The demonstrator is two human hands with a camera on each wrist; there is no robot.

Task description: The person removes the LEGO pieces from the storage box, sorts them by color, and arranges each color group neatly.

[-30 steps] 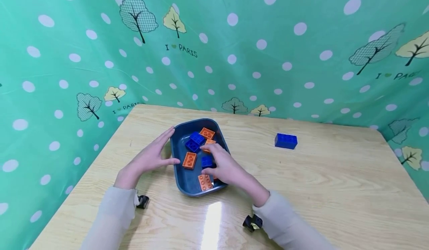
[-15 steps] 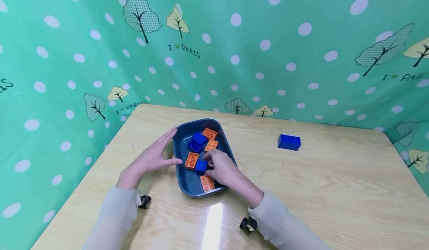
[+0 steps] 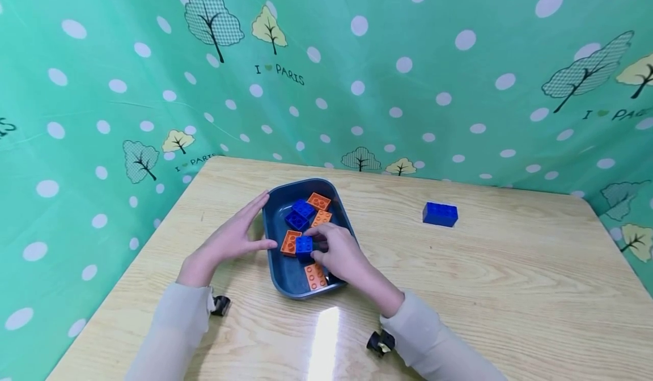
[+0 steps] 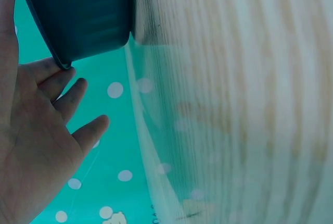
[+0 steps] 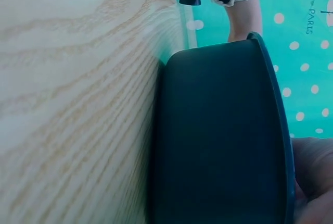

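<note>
Blue brick (image 3: 304,247), studs up, is inside the dark tray (image 3: 288,280), right by an orange brick (image 3: 289,244) lying open side up; it covers that one's right edge in the head view, can't tell if they touch. Right hand (image 3: 340,256) has it: grip looks pinched on the brick, thumb near side, fingertips far side, though the tray wall blocks the right wrist view, so contact is a fair guess. Should be light, rigid plastic, hard to break, maybe a bit slick on the smooth sides; best hold is across two opposite side walls, below the studs. Tray looks stiff and likely light enough to slide, so brace at the rim. Left hand (image 3: 229,242) does about that, fingers extended along the left rim, grasping nothing. Other orange and blue bricks lie loose around. Outside, a long blue brick (image 3: 440,214) sits on the desk (image 3: 398,250), well apart, right of the tray.
</note>
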